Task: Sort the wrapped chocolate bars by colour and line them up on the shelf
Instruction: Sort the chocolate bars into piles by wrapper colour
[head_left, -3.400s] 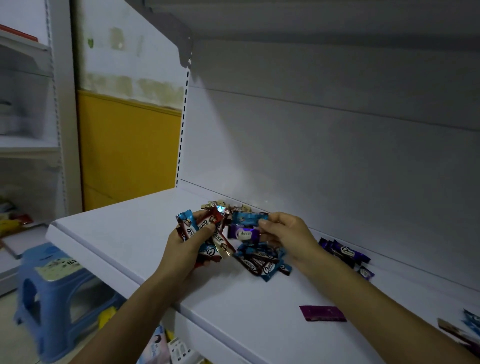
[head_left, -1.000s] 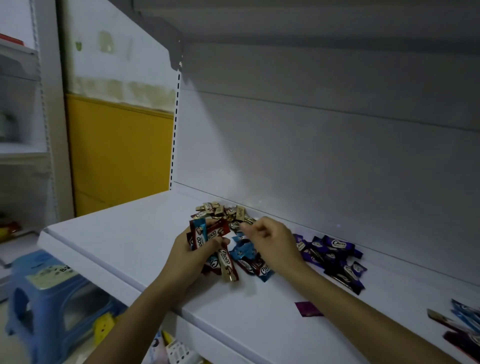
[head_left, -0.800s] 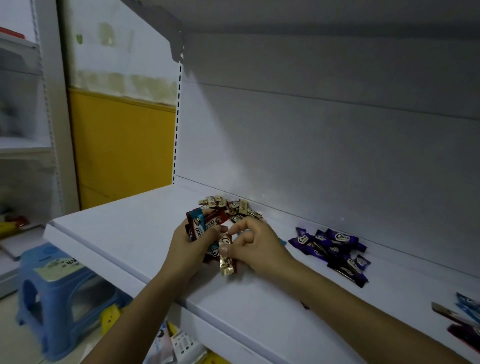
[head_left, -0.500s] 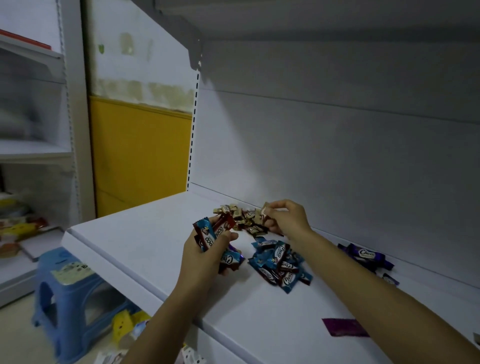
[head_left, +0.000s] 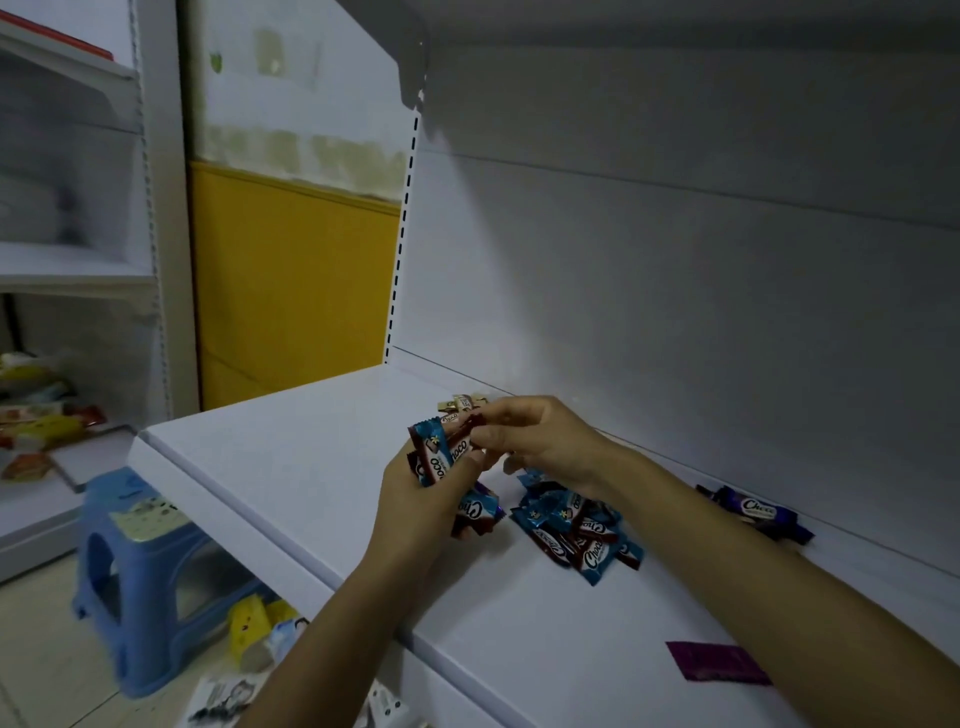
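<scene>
So: white shelf (head_left: 291, 467) has bare room over its left half, out to the front edge & corner. L hand (head_left: 415, 499) grips a bunch of bars (head_left: 439, 457), blue & red, above mid-shelf. R hand (head_left: 545, 441) pinches a red bar (head_left: 469, 423) at the bunch's top. Blue pile (head_left: 576, 530) lies just right of L hand; purple bars (head_left: 753, 514) sit by the back wall, gold bars (head_left: 462, 402) behind the hands. Purple wrapper (head_left: 717, 661) lies alone nr front edge.

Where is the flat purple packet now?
The flat purple packet lies on the white shelf, lower right of the head view, beside the right forearm.
</scene>
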